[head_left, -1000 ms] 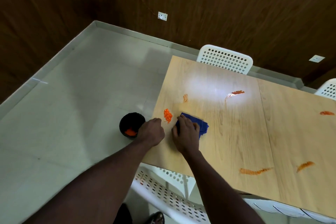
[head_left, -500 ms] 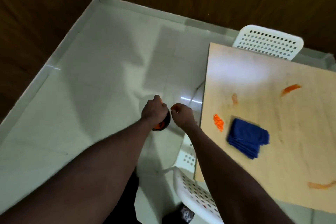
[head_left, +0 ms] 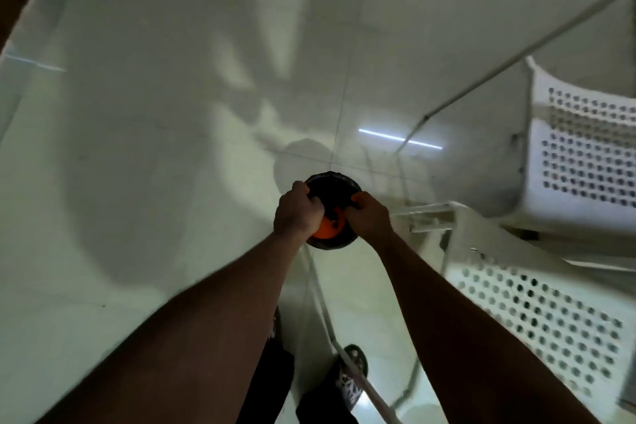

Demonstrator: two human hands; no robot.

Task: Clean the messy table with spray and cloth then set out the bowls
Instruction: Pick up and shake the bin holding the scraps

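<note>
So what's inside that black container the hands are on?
Orange mess at the near side of the black container. The left hand and right hand cover parts; the rest looks dark.

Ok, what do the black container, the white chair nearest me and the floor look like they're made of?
Black container: probably plastic with a matte finish; the thin dark rim shows no shine, though blur leaves it open. Near white chair: moulded plastic, smooth and semi-matte, pierced with regular round holes. Floor: glazed tile, glossy; it shows grout lines and mirrors a light strip.
</note>
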